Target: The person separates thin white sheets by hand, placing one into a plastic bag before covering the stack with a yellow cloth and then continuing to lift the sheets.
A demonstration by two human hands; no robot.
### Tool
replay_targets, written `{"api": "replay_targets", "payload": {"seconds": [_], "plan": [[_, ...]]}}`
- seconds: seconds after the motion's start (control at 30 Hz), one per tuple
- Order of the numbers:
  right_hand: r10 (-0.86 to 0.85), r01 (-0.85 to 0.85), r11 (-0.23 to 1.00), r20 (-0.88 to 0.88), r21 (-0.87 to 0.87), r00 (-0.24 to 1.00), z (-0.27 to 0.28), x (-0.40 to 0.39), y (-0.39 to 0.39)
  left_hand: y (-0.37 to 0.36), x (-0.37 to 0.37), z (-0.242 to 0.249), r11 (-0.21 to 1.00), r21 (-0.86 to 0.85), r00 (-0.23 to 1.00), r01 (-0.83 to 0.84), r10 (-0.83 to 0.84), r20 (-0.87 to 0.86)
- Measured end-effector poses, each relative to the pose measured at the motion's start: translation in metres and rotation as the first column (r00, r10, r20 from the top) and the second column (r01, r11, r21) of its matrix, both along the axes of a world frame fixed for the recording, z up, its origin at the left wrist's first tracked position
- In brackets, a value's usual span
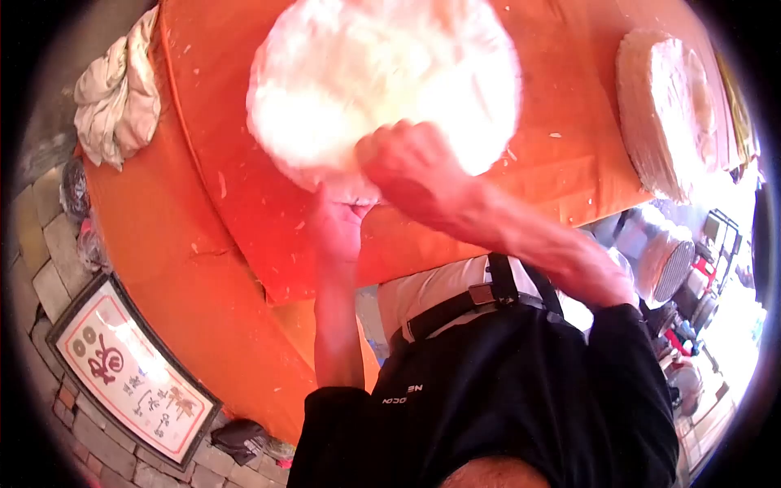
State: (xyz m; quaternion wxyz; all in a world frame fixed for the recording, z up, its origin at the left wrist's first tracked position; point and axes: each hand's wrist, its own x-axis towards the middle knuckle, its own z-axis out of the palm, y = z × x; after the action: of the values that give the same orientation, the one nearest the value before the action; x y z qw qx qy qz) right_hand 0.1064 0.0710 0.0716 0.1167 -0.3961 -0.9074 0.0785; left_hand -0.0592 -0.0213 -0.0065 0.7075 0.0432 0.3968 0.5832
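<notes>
"what is nearest?"
"the left hand point(340, 224), by the white disc point(382, 73) near its seven o'clock rim, fingers bent; whether they pinch, one cannot tell."
"the right hand point(413, 167)?"
"a fist over the disc's six o'clock side, nearer its middle, contents hidden."
"and the disc?"
"round, no long axis, on orange cloth point(578, 106), around twelve o'clock from both."

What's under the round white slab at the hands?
Orange cloth shows around the white slab; what lies directly beneath is covered. The left hand is at its near edge.
</notes>
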Motion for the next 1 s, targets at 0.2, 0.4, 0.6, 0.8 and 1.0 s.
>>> {"api": "replay_targets", "payload": {"seconds": [0.2, 0.4, 0.6, 0.8, 1.0], "plan": [[0.016, -0.022, 0.997, -0.074, -0.079, 0.997, -0.035, -0.043, -0.013, 0.005, 0.009, 0.034, 0.99, -0.02, 0.975, -0.142, 0.143, 0.168], [-0.203, 0.02, 0.891, -0.357, -0.454, 0.912, -0.004, 0.011, -0.036, 0.009, 0.003, 0.013, 0.985, -0.168, 0.997, -0.039, 0.028, -0.067], [-0.821, 0.478, 0.538, -0.303, -0.694, 0.483, -0.051, 0.125, 0.04, 0.016, 0.007, 0.017, 0.97, -0.205, 0.945, -0.131, 0.06, -0.321], [-0.819, 0.65, 0.542, -0.161, -0.533, 0.551, -0.058, 0.129, 0.101, 0.033, -0.019, 0.014, 0.977, -0.152, 0.949, -0.15, 0.099, -0.298], [-0.797, 0.681, 0.568, -0.104, -0.463, 0.595, -0.057, 0.119, 0.113, 0.052, -0.018, -0.001, 0.927, -0.171, 0.802, -0.335, 0.185, -0.568]]}}
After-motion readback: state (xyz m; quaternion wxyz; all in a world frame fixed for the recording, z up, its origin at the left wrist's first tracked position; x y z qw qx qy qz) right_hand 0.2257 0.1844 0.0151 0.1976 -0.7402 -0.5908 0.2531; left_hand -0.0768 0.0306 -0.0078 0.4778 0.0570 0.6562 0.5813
